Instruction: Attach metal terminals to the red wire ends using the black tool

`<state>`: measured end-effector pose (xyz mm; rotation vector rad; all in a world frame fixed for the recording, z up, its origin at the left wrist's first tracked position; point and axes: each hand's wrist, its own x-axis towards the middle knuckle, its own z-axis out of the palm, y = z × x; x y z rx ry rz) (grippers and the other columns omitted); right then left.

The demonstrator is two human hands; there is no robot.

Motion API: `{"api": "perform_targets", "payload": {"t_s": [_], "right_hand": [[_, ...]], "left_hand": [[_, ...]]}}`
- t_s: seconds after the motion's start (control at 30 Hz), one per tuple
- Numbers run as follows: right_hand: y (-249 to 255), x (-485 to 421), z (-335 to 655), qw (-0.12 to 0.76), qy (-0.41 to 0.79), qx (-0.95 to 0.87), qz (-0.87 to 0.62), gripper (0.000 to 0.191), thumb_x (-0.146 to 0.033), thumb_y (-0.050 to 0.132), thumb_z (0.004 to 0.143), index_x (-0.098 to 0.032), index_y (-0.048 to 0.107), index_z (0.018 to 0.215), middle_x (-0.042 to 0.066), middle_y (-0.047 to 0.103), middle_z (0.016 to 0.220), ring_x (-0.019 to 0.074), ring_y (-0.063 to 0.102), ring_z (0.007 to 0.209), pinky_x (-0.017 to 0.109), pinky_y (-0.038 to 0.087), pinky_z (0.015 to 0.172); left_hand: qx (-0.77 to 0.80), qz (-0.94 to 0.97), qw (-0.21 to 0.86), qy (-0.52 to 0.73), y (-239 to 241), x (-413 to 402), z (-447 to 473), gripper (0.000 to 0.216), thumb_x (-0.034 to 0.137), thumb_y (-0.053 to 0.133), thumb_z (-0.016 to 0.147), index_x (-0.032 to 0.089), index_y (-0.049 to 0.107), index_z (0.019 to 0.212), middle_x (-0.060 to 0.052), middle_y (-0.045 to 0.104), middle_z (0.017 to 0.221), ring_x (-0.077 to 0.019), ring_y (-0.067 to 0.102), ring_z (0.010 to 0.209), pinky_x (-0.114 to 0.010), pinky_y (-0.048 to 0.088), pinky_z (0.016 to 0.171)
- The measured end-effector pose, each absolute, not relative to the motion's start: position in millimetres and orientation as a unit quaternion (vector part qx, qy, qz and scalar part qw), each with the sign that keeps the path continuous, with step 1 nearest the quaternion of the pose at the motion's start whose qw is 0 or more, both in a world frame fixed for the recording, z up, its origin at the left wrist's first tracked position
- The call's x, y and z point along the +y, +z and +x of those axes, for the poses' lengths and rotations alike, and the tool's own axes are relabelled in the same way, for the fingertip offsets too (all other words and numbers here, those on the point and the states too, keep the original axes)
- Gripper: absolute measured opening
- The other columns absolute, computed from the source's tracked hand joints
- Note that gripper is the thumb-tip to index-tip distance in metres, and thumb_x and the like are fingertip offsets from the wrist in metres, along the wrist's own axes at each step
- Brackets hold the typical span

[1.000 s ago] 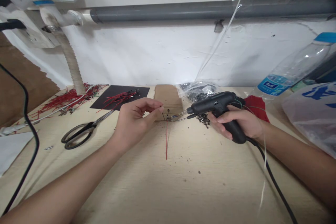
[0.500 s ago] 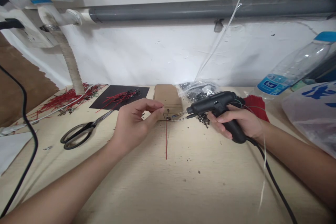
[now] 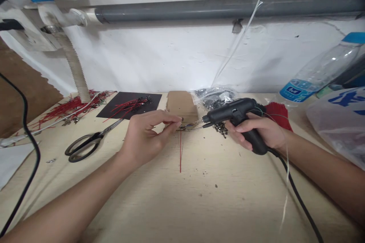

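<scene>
My right hand (image 3: 256, 131) is wrapped round the handle of a black soldering gun (image 3: 234, 112), whose thin metal tip points left. Solder wire (image 3: 276, 115) loops from the gun's back. My left hand (image 3: 154, 133) pinches thumb and forefinger together right by that tip; what sits between them is too small to make out. A red wire (image 3: 180, 153) lies on the table, its far end under the soldering tip beside my left fingertips. Behind them is a cardboard piece (image 3: 182, 102). Small dark parts (image 3: 221, 129) lie beneath the gun.
Black-handled scissors (image 3: 85, 146) lie at left. Red wires (image 3: 131, 106) rest on a black sheet (image 3: 108, 110), with a larger wire pile (image 3: 68, 108) further left. A plastic bag of parts (image 3: 213, 97), red bundle (image 3: 278, 114) and water bottle (image 3: 316, 74) stand toward the back right.
My left fingertips have moved slightly right and down, closer to the soldering tip and the red wire's end. My right hand and the soldering gun stay almost still.
</scene>
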<state>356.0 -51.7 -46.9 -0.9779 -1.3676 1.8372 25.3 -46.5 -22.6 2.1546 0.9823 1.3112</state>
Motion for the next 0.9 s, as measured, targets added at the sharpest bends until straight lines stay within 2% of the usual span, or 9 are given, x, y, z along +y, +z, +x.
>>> {"api": "perform_targets", "payload": {"t_s": [0.4, 0.73, 0.9], "right_hand": [[-47.6, -50.9, 357.5, 0.316, 0.704, -0.520, -0.365, 0.009, -0.027, 0.069, 0.083, -0.019, 0.066, 0.083, 0.001, 0.063, 0.061, 0.0134, 0.053, 0.043, 0.024, 0.038, 0.040], [-45.9, -50.5, 357.0, 0.311, 0.712, -0.518, -0.358, 0.009, -0.026, 0.068, 0.083, -0.018, 0.066, 0.081, 0.001, 0.063, 0.060, 0.0133, 0.055, 0.044, 0.024, 0.039, 0.042], [-45.9, -50.3, 357.3, 0.311, 0.712, -0.516, -0.361, 0.009, -0.026, 0.068, 0.083, -0.018, 0.066, 0.083, 0.001, 0.063, 0.061, 0.0137, 0.055, 0.044, 0.024, 0.039, 0.042]], "left_hand": [[0.364, 0.770, 0.243, 0.463, -23.4, -47.8, 27.0, 0.006, 0.021, 0.077, 0.089, 0.025, 0.081, 0.091, -0.003, 0.082, 0.090, -0.0207, 0.075, 0.080, -0.035, 0.058, 0.071], [0.350, 0.786, 0.224, 0.457, -24.7, -47.4, 25.0, 0.009, 0.017, 0.076, 0.090, 0.024, 0.080, 0.094, -0.002, 0.081, 0.091, -0.0183, 0.075, 0.082, -0.032, 0.056, 0.072], [0.353, 0.786, 0.229, 0.453, -25.5, -46.0, 25.3, 0.009, 0.018, 0.076, 0.090, 0.025, 0.080, 0.095, -0.003, 0.082, 0.093, -0.0205, 0.075, 0.084, -0.034, 0.056, 0.073]]}}
